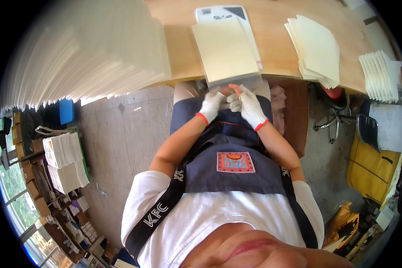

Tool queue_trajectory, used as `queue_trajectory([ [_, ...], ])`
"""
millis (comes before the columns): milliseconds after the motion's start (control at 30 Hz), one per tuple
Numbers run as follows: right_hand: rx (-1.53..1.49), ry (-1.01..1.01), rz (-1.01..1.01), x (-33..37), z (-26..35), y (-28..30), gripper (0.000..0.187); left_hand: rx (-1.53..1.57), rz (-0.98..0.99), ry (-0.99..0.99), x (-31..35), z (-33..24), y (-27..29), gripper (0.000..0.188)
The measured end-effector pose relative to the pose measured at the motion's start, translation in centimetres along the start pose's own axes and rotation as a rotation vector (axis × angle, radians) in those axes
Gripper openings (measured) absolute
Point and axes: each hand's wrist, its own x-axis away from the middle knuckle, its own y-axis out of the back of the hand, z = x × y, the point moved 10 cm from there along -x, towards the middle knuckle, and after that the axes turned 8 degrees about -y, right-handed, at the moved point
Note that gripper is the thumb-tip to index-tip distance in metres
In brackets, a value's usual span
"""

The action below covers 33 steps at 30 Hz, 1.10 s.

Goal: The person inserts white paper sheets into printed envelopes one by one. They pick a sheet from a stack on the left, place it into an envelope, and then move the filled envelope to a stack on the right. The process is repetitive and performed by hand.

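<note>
at the near edge of the wooden table point(271, 40), as seen in the head view, lies a cream sheet point(225, 49), with a clear plastic sheet point(243, 82) projecting from its near end toward the person's lap. containers: whether the plastic is a sleeve enclosing the cream sheet cannot be established. on the left, a green-edged crate point(84, 157) carries two piles of white paper point(66, 156); shelving point(42, 206) beyond it holds boxes and papers.

surface and room: a large bank of cream sheets point(89, 49) occupies the table's left side; a smaller fanned stack point(319, 49) lies to the right, with another stack point(379, 76) farther right. the floor point(120, 134) is grey; a swivel chair point(335, 117) stands on the right.

orientation: the cream sheet's long axis runs away from the person, far end leaning slightly left, above a white printed item point(223, 11) visible past its far end and right side.

grip: left hand point(211, 106) and right hand point(249, 106) (both in white gloves with red cuffs) meet beside the plastic's near end, fingers partly curled. whether either has hold of it cannot be told.
</note>
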Motion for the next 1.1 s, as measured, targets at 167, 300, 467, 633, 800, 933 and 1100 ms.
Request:
queue_trajectory([
  [167,1.203,0.240,-0.215,0.1,4.4,-5.4,0.022,-0.193,-0.026,-0.121,0.9,-4.5,5.0,0.025],
  [300,1.807,0.485,-0.193,-2.8,3.1,-8.0,0.017,-0.188,0.091,-0.061,0.2,-4.0,5.0,0.022],
  [467,1.682,0.612,0.069,-2.0,3.2,-9.9,0.010,-0.220,0.027,-0.114,0.2,-4.8,5.7,0.020],
  [633,0.205,0.385,-0.478,6.5,10.6,10.7,0.003,-0.341,0.008,-0.078,0.7,-4.3,8.1,0.023],
  [800,0.595,0.290,-0.562,8.9,9.4,12.6,0.006,0.103,0.303,0.234,-0.3,2.9,-0.4,0.065],
  [933,0.433,0.331,-0.392,8.3,9.0,8.4,0.008,0.232,0.005,0.116,-1.7,5.2,-5.0,0.042],
  [1100,0.542,0.205,-0.281,8.2,7.2,4.8,0.008,-0.391,-0.209,-0.540,-5.0,-8.3,-1.2,0.034],
])
